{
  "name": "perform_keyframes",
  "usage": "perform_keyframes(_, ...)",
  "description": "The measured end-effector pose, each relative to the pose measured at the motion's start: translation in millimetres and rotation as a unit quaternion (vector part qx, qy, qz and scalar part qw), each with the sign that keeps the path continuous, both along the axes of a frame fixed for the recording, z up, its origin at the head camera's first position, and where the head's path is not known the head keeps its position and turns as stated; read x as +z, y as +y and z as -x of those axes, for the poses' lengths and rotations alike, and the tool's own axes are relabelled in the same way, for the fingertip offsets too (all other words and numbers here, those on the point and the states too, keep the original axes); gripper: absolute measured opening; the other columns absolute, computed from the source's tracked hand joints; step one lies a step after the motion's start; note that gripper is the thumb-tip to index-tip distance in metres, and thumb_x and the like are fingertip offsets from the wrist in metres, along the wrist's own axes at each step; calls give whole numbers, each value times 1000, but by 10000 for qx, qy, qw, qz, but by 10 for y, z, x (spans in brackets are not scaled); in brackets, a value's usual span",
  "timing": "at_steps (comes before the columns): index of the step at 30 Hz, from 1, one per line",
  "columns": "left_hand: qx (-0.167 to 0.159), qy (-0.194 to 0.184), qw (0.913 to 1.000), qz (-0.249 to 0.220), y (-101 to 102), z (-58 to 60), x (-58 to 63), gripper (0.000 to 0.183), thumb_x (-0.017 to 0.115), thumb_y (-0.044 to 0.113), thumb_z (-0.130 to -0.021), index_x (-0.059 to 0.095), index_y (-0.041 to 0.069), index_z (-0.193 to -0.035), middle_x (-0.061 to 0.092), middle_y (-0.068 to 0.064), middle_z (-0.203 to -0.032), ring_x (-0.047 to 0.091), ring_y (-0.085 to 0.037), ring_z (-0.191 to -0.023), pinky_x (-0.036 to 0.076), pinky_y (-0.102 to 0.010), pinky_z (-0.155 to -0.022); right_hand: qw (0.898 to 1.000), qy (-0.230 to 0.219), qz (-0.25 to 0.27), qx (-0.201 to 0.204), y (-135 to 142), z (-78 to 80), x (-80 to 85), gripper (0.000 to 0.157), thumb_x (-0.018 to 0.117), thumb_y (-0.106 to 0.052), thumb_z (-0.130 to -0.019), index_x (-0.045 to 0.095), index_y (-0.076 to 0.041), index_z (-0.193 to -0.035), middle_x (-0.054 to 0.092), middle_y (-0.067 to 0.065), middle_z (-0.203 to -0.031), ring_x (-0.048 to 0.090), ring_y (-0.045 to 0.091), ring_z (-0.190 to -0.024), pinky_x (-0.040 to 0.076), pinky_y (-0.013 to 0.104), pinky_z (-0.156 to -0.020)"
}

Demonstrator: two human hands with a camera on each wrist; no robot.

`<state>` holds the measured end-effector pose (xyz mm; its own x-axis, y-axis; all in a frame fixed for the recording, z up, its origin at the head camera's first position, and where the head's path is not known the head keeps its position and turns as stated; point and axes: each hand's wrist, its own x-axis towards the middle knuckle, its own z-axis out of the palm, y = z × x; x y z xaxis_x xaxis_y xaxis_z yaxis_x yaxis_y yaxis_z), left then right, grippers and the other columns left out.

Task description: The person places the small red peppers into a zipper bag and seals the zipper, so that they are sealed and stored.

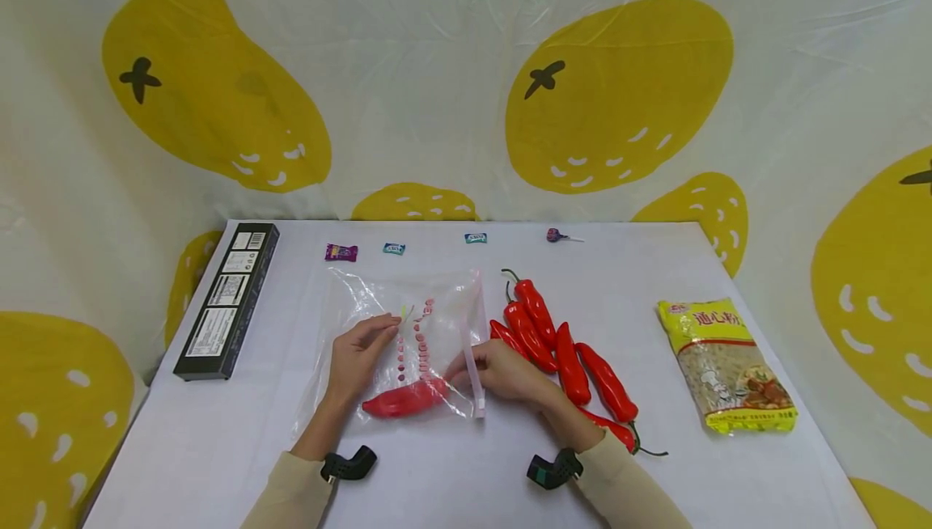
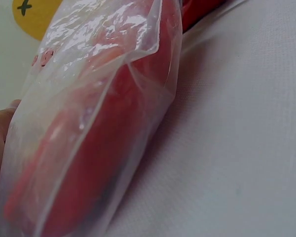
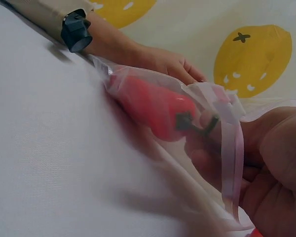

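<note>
A clear zip bag (image 1: 364, 286) with red print lies on the white table, its mouth toward the right. Inside it, along the near side, is a red chili pepper (image 1: 404, 399), blurred through the plastic in the left wrist view. My right hand (image 1: 506, 371) reaches through the bag's mouth and pinches the pepper's green stem (image 3: 184, 120). With thumb and fingertips together, my left hand (image 1: 357, 355) pinches the bag's upper film near the middle. The pink zip strip (image 3: 233, 163) crosses the right hand's fingers.
Several loose red peppers (image 1: 573, 367) lie right of the bag, close to the right forearm. A yellow pasta packet (image 1: 728, 367) is farther right, a long black box (image 1: 229, 298) at left. Wrapped candies (image 1: 341, 252) and a lollipop (image 1: 555, 235) line the back.
</note>
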<state>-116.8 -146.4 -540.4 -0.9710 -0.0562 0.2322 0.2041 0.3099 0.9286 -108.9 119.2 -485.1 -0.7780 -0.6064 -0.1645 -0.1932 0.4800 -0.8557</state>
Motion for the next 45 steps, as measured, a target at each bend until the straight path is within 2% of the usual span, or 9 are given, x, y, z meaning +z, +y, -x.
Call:
perform_keyframes(4,18,-72,10000,61,11,-14,33,22,65,27,-88,70,16,-107,71,0,-110,59,-14,-118,41,-7,-96,9998,105,-102,119,31,13,29,18,69,-25,-85,73,-26,-102,73,-12,-93,64,3,-87,54,19,-76)
perform_keyframes(11,-15,68,9999,113,68,-105,309,23,65,20,-89,70,8,-107,71,-9,-110,60,-23,-116,41,-7,-95,9969,561,-461,-315,175,141,120,20,69,-22,-85,71,-25,-105,71,-11,-98,61,5,-87,54,17,-78)
perform_keyframes(17,-14,88,9999,95,74,-119,333,22,65,19,-88,70,8,-107,71,-9,-110,61,-23,-116,42,-8,-96,9904,725,-830,-830,407,384,286,26,71,-23,-83,69,-24,-109,68,-9,-101,59,11,-93,56,24,-77)
perform_keyframes(20,7,60,9999,99,70,-115,321,22,65,19,-88,70,9,-107,71,-7,-110,61,-21,-116,42,-8,-96,9855,848,-997,-1084,552,538,347,29,71,-23,-83,67,-21,-112,67,-4,-104,59,16,-95,56,30,-80)
perform_keyframes(27,44,57,9999,99,70,-115,294,21,65,21,-88,70,11,-106,71,-5,-109,61,-17,-116,42,-7,-95,9736,1094,-1317,-1511,823,850,367,37,71,-27,-83,64,-16,-117,66,4,-109,60,21,-98,56,38,-85)
perform_keyframes(30,58,71,9999,116,72,-117,286,21,65,21,-88,70,11,-106,71,-4,-109,61,-18,-116,41,-7,-96,9711,1070,-1415,-1595,879,953,340,40,71,-27,-83,63,-12,-118,66,7,-110,60,22,-97,56,37,-83)
perform_keyframes(35,43,75,9999,85,69,-126,294,21,65,20,-88,70,10,-107,71,-5,-109,61,-20,-116,41,-7,-95,9698,717,-1632,-1663,911,1081,250,46,71,-33,-81,61,-12,-121,64,8,-112,59,23,-99,56,36,-82)
perform_keyframes(41,-13,58,10000,39,74,-128,299,22,66,19,-88,70,9,-107,71,-7,-110,61,-21,-116,43,-9,-95,9642,203,-2028,-1694,916,1149,144,52,70,-44,-80,58,-15,-122,64,8,-114,58,24,-103,54,37,-86)
perform_keyframes(45,8,32,10000,89,73,-129,301,22,66,20,-88,70,10,-107,71,-6,-111,61,-18,-115,44,-10,-94,9622,209,-2103,-1720,933,1169,108,47,67,-45,-81,61,-15,-117,65,8,-111,59,24,-100,55,36,-83)
